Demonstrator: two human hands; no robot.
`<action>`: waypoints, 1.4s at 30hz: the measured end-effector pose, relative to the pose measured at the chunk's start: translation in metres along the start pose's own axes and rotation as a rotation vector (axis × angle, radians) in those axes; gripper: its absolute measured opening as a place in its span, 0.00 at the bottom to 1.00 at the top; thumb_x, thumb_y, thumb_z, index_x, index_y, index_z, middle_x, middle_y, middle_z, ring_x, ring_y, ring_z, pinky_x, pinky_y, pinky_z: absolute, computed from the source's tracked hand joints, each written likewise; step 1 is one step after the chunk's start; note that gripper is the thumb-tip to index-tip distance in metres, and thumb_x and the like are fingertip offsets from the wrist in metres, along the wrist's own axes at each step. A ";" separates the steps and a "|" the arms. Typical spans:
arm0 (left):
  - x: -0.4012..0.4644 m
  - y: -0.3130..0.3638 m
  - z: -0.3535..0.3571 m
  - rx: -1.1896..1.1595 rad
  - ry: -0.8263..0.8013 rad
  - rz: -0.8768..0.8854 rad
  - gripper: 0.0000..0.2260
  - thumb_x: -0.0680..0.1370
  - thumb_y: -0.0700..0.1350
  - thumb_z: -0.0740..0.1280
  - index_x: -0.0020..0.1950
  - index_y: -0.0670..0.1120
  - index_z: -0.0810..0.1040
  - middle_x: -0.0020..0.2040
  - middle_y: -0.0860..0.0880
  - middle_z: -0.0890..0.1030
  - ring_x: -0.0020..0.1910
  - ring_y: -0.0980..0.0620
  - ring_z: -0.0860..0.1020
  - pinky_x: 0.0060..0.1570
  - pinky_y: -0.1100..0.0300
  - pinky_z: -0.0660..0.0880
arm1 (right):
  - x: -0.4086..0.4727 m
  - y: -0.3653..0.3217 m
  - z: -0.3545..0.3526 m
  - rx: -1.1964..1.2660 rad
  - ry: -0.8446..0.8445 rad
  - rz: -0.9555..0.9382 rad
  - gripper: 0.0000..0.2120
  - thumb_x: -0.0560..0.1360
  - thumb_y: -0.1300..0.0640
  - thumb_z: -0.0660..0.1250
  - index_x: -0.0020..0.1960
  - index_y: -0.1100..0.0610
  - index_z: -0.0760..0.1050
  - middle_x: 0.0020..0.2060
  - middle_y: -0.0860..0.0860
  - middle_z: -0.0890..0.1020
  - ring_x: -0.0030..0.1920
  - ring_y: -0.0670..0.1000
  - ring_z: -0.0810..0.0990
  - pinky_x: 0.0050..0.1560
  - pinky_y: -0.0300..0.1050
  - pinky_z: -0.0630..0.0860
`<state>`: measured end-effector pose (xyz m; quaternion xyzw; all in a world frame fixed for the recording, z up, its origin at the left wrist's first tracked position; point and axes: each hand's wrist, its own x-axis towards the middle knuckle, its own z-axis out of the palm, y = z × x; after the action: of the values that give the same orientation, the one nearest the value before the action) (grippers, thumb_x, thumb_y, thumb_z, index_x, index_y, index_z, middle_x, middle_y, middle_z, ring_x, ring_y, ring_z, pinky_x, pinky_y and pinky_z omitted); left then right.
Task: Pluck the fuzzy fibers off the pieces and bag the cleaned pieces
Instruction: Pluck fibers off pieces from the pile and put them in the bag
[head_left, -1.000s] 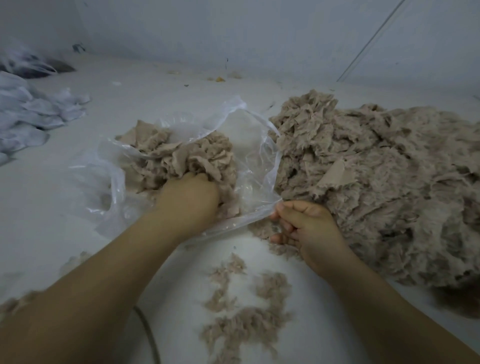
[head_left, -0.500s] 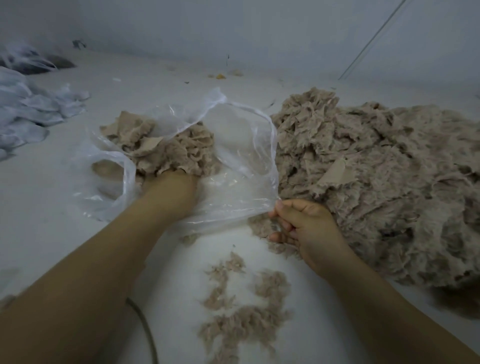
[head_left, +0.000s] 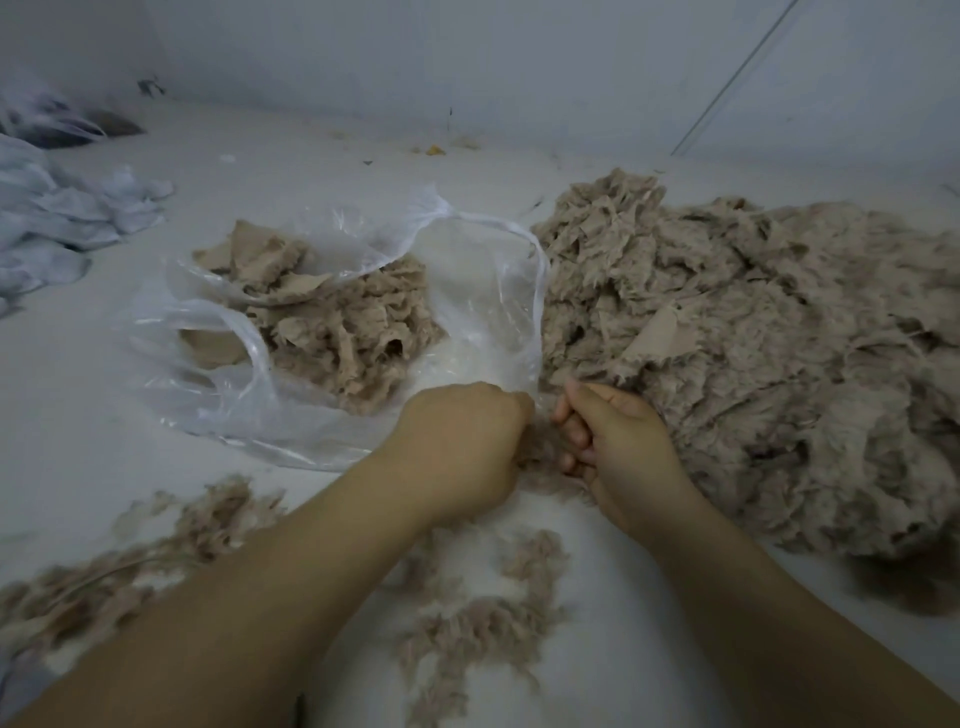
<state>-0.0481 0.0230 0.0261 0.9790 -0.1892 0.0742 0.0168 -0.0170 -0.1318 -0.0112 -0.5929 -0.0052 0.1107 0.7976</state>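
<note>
Both my hands meet at the bag's (head_left: 483, 291) near edge, beside the pile (head_left: 753, 353)

My left hand (head_left: 457, 447) is curled, grip hidden; my right hand (head_left: 613, 436) seems to pinch the bag's rim, fingers bent. Cleaned pieces (head_left: 343, 332) lie inside; loose fibers (head_left: 478, 629) below

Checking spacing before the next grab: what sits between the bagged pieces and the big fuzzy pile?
Head view: only the clear plastic bag's empty right side.

Both forearms bare, no sleeves; left hand (head_left: 460, 447) and right hand (head_left: 618, 441) ungloved.
</note>
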 end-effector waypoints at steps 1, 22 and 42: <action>0.002 0.000 0.008 -0.003 -0.004 -0.015 0.06 0.73 0.48 0.64 0.46 0.50 0.68 0.34 0.53 0.64 0.38 0.46 0.75 0.28 0.59 0.58 | 0.000 0.000 -0.001 0.000 -0.002 -0.009 0.19 0.82 0.54 0.62 0.33 0.58 0.74 0.21 0.48 0.67 0.20 0.43 0.64 0.23 0.38 0.68; 0.019 -0.010 0.022 -1.252 -0.029 -0.489 0.14 0.81 0.45 0.64 0.36 0.43 0.77 0.29 0.43 0.80 0.24 0.48 0.77 0.23 0.59 0.73 | 0.001 0.002 -0.005 -0.156 -0.073 -0.054 0.10 0.77 0.58 0.71 0.36 0.54 0.82 0.30 0.58 0.76 0.27 0.50 0.69 0.29 0.43 0.67; 0.015 -0.018 0.013 -1.357 0.260 -0.367 0.04 0.74 0.35 0.72 0.39 0.38 0.82 0.24 0.47 0.75 0.21 0.54 0.70 0.24 0.64 0.68 | -0.003 -0.002 -0.005 -0.194 -0.169 -0.032 0.08 0.65 0.63 0.67 0.27 0.56 0.77 0.21 0.54 0.69 0.21 0.47 0.66 0.24 0.39 0.63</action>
<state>-0.0256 0.0333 0.0155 0.7519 -0.0224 0.0520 0.6568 -0.0192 -0.1373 -0.0108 -0.6556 -0.0924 0.1468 0.7349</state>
